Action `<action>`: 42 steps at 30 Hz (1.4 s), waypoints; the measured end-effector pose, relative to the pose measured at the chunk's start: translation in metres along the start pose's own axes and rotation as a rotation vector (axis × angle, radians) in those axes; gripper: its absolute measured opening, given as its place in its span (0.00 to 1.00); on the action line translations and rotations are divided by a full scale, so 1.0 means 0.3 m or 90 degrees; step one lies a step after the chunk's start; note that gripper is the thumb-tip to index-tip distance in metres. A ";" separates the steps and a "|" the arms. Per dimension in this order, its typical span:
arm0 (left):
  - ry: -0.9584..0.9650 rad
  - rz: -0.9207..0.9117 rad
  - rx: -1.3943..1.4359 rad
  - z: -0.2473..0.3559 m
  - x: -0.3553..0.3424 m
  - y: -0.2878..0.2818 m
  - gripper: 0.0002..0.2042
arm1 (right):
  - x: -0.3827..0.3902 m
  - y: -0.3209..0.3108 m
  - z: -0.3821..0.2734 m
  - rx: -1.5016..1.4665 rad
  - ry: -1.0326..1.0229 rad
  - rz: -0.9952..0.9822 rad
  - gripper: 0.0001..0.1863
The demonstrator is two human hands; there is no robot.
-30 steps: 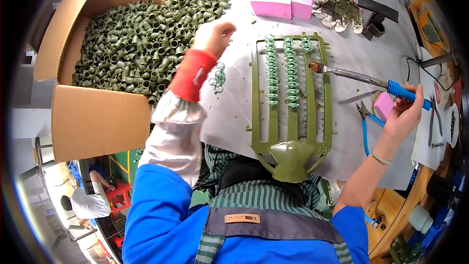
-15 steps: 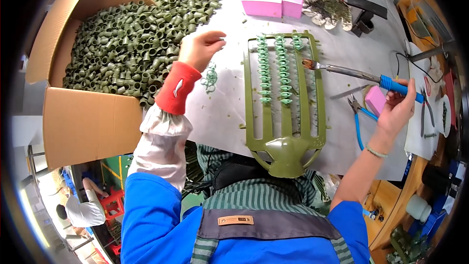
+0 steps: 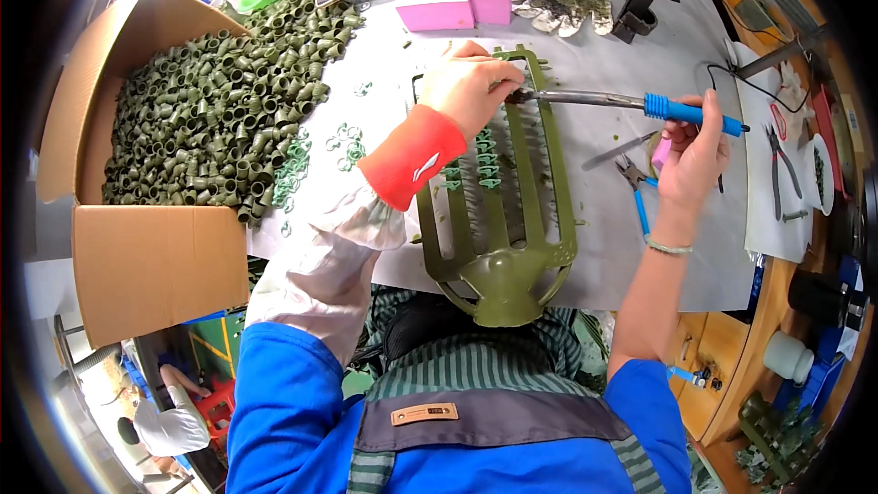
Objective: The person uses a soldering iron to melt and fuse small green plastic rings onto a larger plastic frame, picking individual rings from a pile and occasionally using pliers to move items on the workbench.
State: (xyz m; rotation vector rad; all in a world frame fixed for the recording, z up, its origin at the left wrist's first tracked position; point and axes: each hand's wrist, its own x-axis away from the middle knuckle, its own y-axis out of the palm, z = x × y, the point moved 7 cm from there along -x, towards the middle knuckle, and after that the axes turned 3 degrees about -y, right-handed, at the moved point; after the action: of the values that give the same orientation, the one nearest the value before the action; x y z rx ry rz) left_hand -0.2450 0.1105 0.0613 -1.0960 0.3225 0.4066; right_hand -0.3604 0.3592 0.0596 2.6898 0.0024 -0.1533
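Lighting: we record bright, even illumination over the grey table (image 3: 640,247), with a blown-out white glare at the far left above the cardboard box (image 3: 137,265), and only soft, short shadows under the olive plastic frame (image 3: 512,247). Optics: we note strong fisheye bending of straight edges toward the rim and a black vignette in the corners. Sharpness: the centre is crisp; the near-left floor area is softer and dimmer.

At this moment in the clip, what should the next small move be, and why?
Probably bring the iron's tip down onto the small part pinched at the rack. The left hand rests on the top of the olive green slotted rack, fingers closed over a slat. The right hand holds the blue-handled soldering iron, whose tip already lies at those fingers, beside a row of green pieces.
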 end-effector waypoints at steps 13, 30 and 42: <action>-0.216 0.065 0.166 -0.252 0.089 -0.265 0.05 | 0.008 -0.074 -0.070 0.039 0.012 0.069 0.17; -0.419 0.065 -0.145 -0.651 0.420 -0.390 0.09 | 0.027 -0.052 -0.103 0.023 0.004 0.051 0.16; -0.576 -0.112 -0.026 -0.686 0.384 -0.289 0.11 | 0.035 -0.050 -0.118 0.039 -0.006 0.053 0.17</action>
State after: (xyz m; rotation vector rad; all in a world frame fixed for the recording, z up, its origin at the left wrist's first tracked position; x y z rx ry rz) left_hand -0.1135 -0.0916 -0.0088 -0.8706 -0.5788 0.7047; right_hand -0.3464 0.3877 0.0835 2.7451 -0.1180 -0.1417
